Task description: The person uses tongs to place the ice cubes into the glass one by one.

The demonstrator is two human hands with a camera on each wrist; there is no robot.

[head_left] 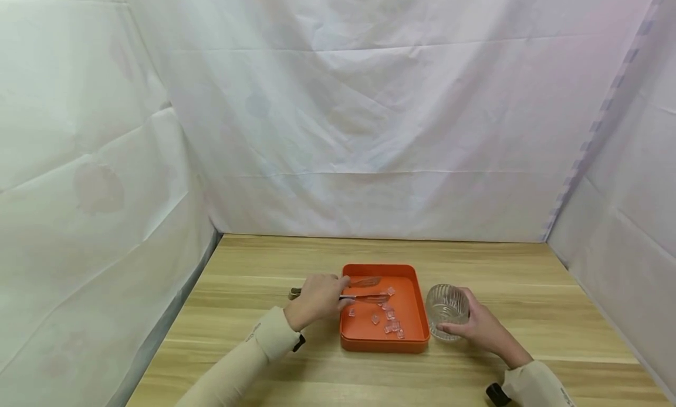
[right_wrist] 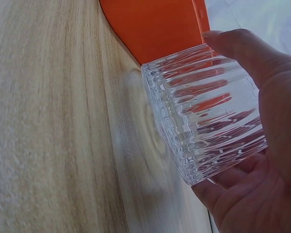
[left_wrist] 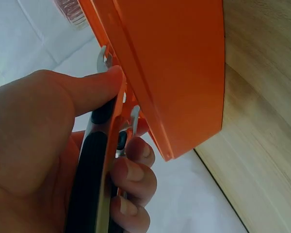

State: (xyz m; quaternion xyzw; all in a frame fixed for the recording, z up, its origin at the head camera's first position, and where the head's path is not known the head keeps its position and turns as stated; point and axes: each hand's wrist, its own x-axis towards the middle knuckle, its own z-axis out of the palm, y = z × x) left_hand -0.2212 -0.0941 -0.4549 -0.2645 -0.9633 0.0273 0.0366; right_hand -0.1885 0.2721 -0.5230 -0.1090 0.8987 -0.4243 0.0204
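Note:
In the head view an orange tray (head_left: 384,346) sits on the wooden table, with several small clear cubes (head_left: 395,325) scattered inside. My left hand (head_left: 317,298) grips metal tongs (left_wrist: 89,165) by their dark handles, thumb on one side and fingers curled on the other. The two tips of the tongs reach over the tray, spread apart, with nothing held between them. To the right of the tray, my right hand (head_left: 483,325) holds a ribbed clear glass (right_wrist: 203,111) between thumb and fingers. The glass stands close beside the tray's right wall, and no cubes show in it.
The wooden table (head_left: 253,272) extends on both sides of the tray. White cloth (head_left: 369,131) hangs behind it, and more cloth lines the left and right sides.

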